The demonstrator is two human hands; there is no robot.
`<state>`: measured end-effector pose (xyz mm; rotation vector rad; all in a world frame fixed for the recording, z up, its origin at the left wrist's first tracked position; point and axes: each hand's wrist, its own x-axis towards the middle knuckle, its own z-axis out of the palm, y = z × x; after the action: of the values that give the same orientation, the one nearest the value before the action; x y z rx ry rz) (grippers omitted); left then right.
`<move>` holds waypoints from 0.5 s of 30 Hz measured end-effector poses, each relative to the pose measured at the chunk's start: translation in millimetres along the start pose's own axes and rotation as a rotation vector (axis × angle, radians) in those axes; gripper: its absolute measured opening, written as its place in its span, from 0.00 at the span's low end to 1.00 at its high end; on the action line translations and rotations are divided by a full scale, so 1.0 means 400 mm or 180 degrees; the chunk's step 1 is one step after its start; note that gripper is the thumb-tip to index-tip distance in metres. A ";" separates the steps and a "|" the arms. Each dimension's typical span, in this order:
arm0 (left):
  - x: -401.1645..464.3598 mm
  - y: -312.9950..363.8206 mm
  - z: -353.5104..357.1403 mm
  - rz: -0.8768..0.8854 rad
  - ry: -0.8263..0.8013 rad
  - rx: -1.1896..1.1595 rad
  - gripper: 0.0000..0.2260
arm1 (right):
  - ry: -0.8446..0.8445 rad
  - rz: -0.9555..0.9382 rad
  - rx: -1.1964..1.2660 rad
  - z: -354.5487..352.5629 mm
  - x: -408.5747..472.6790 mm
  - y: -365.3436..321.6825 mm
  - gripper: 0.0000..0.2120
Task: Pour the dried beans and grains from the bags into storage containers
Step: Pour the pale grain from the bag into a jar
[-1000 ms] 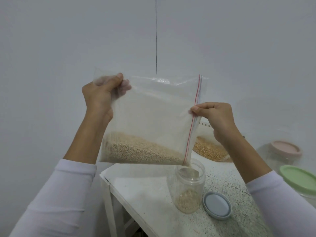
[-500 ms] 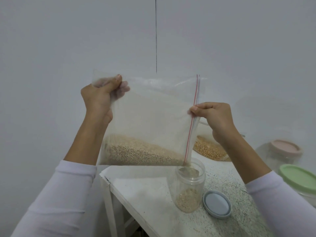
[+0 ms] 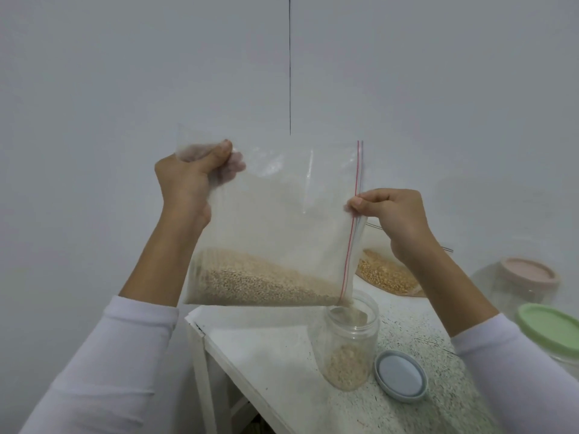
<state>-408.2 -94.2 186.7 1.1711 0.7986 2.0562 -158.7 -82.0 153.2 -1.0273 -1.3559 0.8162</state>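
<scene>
There is a single view, from a wide-angle camera worn on the person's head. It looks forward and slightly down, straight at a plain white wall (image 3: 407, 73) close ahead, whose thin dark vertical seam (image 3: 289, 64) runs down from the top edge near the centre. Both forearms reach up into the frame from the bottom corners, so the hands sit near mid-frame, close to the lens. The white speckled table (image 3: 275, 364) shows only in the lower right, seen from above and cut off by the bottom and right edges. Straight lines bend slightly toward the borders.
</scene>
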 end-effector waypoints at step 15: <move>-0.010 0.008 0.009 0.0036 0.0032 0.0038 0.07 | 0.0226 0.0062 0.0106 -0.008 -0.002 0.004 0.04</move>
<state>-404.2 -98.4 188.7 1.1754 0.8117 2.0707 -155.5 -82.5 151.6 -1.0357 -1.2700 0.8070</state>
